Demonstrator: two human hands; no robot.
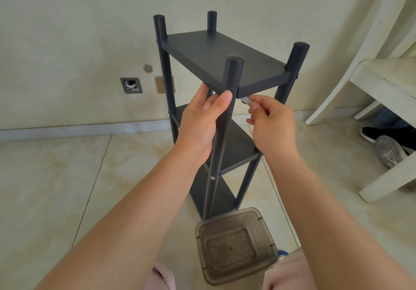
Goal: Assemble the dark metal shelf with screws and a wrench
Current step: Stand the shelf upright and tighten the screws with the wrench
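Note:
The dark metal shelf (216, 53) stands upright on the tiled floor, with three boards between four round posts. My left hand (202, 120) grips the near front post (227, 100) just under the top board, thumb on the post. My right hand (272, 123) pinches a small silver wrench (245, 100) whose tip sits at the post beneath the top board's front edge. A silver screw head (212, 178) shows lower on the same post, at the middle board. Another screw (297, 77) shows on the right front post.
A brownish translucent plastic box (236, 244) sits on the floor right in front of the shelf's foot. A white wooden chair (382, 82) stands to the right, with shoes (387, 150) under it. The wall and its baseboard (78, 129) lie close behind the shelf.

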